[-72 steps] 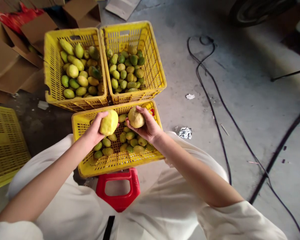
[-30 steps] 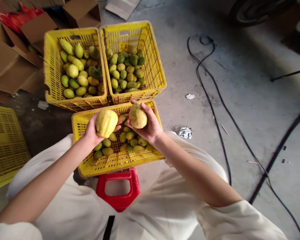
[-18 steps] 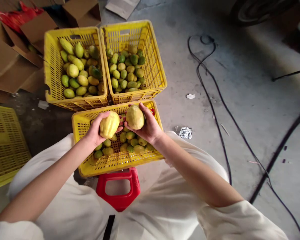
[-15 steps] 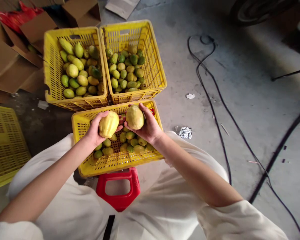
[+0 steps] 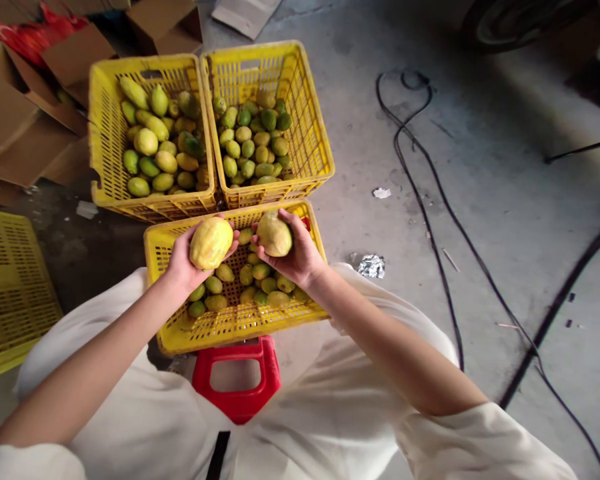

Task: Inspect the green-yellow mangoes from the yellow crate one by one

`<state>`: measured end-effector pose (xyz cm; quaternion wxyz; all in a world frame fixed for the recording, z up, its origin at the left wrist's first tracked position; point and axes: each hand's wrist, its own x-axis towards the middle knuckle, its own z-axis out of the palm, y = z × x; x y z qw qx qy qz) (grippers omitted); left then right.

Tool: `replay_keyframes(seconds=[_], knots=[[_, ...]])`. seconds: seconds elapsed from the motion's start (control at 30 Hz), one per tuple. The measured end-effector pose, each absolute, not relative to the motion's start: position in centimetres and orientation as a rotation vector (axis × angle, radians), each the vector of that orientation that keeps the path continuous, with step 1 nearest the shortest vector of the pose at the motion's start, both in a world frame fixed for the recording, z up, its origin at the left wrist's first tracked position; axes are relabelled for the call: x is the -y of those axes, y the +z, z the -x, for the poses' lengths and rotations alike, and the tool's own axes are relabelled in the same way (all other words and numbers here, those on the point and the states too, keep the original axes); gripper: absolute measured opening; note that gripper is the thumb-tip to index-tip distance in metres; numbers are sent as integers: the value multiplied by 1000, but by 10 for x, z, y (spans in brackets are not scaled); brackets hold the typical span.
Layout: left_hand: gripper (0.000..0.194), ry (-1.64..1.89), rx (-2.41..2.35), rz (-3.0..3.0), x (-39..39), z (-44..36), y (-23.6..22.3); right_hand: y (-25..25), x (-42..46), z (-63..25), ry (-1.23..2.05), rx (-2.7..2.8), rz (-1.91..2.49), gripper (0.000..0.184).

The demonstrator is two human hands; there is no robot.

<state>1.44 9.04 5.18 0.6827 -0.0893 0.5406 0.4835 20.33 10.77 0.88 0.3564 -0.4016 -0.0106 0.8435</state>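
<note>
My left hand (image 5: 183, 259) is wrapped round a bright yellow, lumpy lemon (image 5: 211, 244), its fingertips showing past the fruit's right side. A paler, rounder lemon (image 5: 275, 234) sits in my right hand (image 5: 303, 252), the thumb over its top. Both hands hover over the near yellow crate (image 5: 230, 330), side by side with a small gap between them. Inside that crate lie several smaller green-yellow lemons (image 5: 279, 300), partly hidden by my hands.
Behind stand two yellow crates, a left one (image 5: 96, 133) and a right one (image 5: 325, 150), both holding green and yellow lemons. A red plastic stool (image 5: 270, 373) is between my legs. Cardboard boxes (image 5: 10, 127), another crate (image 5: 15, 287), crumpled foil (image 5: 371, 266) and black cables (image 5: 445, 193) surround me.
Both hands turn their lemons in place, showing different sides. Over the last half second the left hand shifts slightly left and the right lemon moves slightly right, widening the gap. The crates stay put.
</note>
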Motion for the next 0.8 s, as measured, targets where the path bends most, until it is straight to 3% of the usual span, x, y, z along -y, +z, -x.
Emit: replay_keyframes(seconds=[0.2,0.37,0.53,0.8], knots=[[23,1048,-1221,224,-88,-15,50,0,-105,-201,2215,-93,1174,21],[15,1037,-1274,314,-87,-16,46,-14,-110,-204,2153,-125,1025,29],[13,990,-1364,409,-88,-13,42,11,-133,-217,1988,165,777,47],[11,991,-1442,462,-83,-9,25,36,-134,-229,1839,637,978,55]])
